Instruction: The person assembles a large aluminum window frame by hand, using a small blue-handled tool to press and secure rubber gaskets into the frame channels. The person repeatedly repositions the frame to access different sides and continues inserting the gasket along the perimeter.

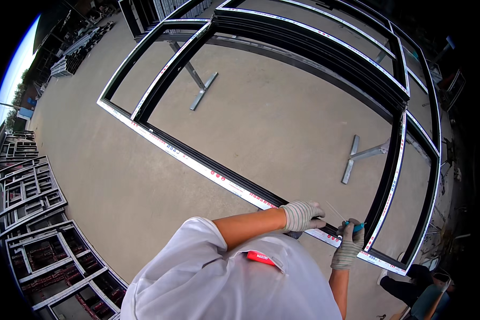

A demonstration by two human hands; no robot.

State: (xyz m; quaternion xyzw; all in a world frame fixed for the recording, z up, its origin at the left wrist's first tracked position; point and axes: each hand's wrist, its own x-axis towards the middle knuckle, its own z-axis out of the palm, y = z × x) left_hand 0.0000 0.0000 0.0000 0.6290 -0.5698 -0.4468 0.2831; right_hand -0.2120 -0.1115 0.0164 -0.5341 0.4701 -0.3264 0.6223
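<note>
A large black metal window frame (197,160) with white protective tape lies flat on stands, spreading across the view. My left hand (302,215), in a grey knit glove, presses on the frame's near rail close to a crossbar (389,181). Just to its right, my right hand (350,242), also gloved, grips a screwdriver (357,226) with a teal handle. Its thin shaft points up and left over the rail, toward the left hand.
Grey concrete floor (282,122) shows through the frame, with two metal stand feet (202,90) (357,160) on it. Stacked window frames (34,213) lean at the left. Another person (418,285) in dark clothing crouches at the lower right. A red object (261,257) sits in my shirt pocket.
</note>
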